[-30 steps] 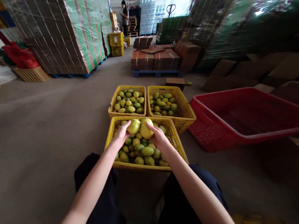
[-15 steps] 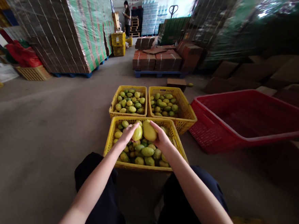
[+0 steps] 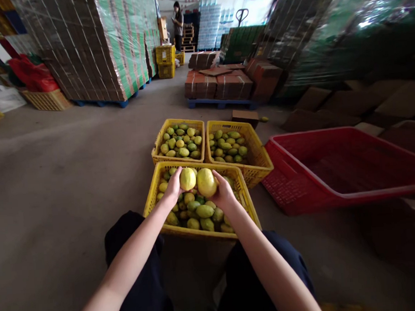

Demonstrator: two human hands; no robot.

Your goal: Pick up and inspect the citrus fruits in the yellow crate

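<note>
Above the near yellow crate (image 3: 202, 233), my left hand (image 3: 174, 188) is closed around a yellow-green lemon (image 3: 188, 179). A larger yellow lemon (image 3: 207, 182) sits in my right hand (image 3: 225, 192), its fingers wrapped round the right side. The two lemons are held side by side with a narrow gap between them. Below them the crate holds many green and yellow lemons (image 3: 205, 211). My fingertips are partly hidden behind the fruit.
Two more yellow crates of lemons, a left one (image 3: 154, 154) and a right one (image 3: 259, 161), stand just beyond. A large red plastic bin (image 3: 288, 187) is at the right. Farther off are flat cardboard bundles (image 3: 218, 84) on a blue pallet, wrapped stacks (image 3: 125, 43) and a standing person (image 3: 178, 25).
Both lemons have been turned in my hands. My left hand has shifted slightly left, and its lemon sits a little higher and farther from the other one.
</note>
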